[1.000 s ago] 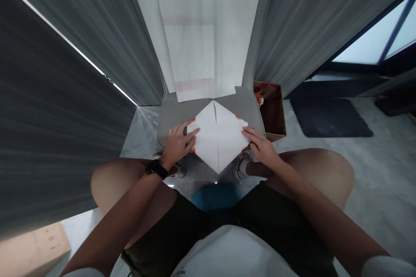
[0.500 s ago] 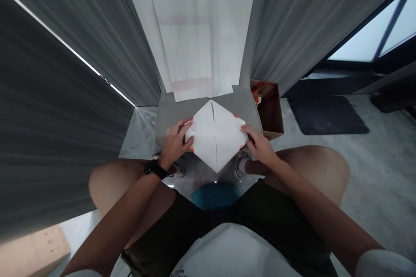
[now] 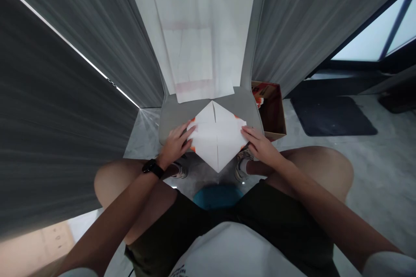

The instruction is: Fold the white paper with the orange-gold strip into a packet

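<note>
A white paper folded into a diamond (image 3: pixel 217 138) lies on a grey chair seat (image 3: pixel 208 110), with orange showing at its side corners and creases running down its middle. My left hand (image 3: pixel 175 145) lies on the paper's left corner, fingertips on top of it. My right hand (image 3: pixel 260 147) holds the right corner the same way. Larger sheets of white paper (image 3: pixel 195 39) lean against the chair back (image 3: pixel 250 30) beyond the diamond, apart from both hands.
A cardboard box (image 3: pixel 273 110) with orange-and-white contents stands right of the seat. Grey curtains (image 3: pixel 65 95) rise on both sides. A dark floor mat (image 3: pixel 333 114) lies to the right. My knees flank the seat, and a teal round object (image 3: pixel 217 197) sits below.
My left hand has gone from curling at the paper's left edge to lying flatter over that corner. The paper stays in nearly the same place, and the view shifts slightly.
</note>
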Available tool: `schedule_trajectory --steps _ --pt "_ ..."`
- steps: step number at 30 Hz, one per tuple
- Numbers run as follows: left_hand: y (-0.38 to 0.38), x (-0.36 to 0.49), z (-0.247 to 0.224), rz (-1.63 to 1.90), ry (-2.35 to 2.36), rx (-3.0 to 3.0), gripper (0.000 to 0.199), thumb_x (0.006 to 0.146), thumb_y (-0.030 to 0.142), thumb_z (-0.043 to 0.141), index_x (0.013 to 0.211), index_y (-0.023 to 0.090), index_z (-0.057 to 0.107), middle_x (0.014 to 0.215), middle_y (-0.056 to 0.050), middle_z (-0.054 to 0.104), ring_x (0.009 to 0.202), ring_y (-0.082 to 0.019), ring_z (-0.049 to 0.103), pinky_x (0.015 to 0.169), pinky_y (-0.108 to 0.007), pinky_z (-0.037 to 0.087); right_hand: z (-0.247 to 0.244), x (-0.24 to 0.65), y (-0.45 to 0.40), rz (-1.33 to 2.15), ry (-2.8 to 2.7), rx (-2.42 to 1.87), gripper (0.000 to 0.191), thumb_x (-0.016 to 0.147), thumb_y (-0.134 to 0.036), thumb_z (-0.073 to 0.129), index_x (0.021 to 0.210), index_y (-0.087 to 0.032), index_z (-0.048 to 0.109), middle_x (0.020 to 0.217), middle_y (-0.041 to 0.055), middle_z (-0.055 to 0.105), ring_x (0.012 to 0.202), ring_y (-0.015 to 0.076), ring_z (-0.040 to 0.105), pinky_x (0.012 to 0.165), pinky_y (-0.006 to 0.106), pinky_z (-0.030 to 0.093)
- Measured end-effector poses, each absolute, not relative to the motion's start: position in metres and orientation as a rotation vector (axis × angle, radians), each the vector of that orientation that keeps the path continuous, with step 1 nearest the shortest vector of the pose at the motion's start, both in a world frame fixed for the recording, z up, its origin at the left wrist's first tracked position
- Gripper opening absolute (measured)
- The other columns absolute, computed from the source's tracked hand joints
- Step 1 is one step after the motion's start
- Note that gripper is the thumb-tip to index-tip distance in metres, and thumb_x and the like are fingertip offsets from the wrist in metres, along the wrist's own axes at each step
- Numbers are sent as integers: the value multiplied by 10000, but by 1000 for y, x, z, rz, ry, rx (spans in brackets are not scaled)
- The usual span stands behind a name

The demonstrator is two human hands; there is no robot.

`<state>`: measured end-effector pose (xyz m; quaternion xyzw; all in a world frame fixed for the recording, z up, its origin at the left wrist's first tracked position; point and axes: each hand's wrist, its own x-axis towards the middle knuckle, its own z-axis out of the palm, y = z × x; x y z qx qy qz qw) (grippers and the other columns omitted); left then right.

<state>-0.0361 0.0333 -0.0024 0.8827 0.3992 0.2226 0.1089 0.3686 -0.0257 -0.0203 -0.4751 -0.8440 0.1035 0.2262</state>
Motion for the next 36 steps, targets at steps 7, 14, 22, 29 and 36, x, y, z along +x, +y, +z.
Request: schedule_trajectory --steps 7,14,22,29,36 --pt "33 -33 -3 594 1211 2695 428 1082 262 471 1486 272 612 1657 -146 445 1471 -328 478 1129 -545 437 -19 365 -28 294 -2306 -1329 760 974 -83 459 1692 -298 333 1652 103 480 1529 322 471 1288 626 396" --pt "33 -33 -5 648 1206 2683 377 1075 285 508 1414 246 666 1613 -165 488 1426 -328 518 1122 -554 450 -22 363 -27 296 -2250 -1346 743 963 -77 459 1669 -297 388 1623 98 516 1504 318 501 1274 627 416" --pt "36 -44 0 606 1023 2772 438 1079 274 500 1508 257 586 1631 -132 498 1530 -331 425 1172 -555 429 -20 360 -27 301 -2231 -1373 661 967 -96 463 1603 -271 497 1592 96 550 1491 302 516 1280 604 418" --pt "35 -50 5 515 927 2837 524 1077 249 475 1601 249 471 1594 -127 548 1517 -313 454 1178 -536 445 -19 358 -26 282 -2225 -1375 621 969 -109 463 1569 -251 536 1580 106 561 1474 298 533 1270 587 438" --pt "38 -58 9 432 885 2905 561 1063 268 488 1619 226 428 1588 -154 538 1472 -321 499 1180 -527 444 -18 367 -23 278 -2333 -1316 681 942 -106 490 1614 -218 479 1616 135 521 1502 323 498 1278 607 415"
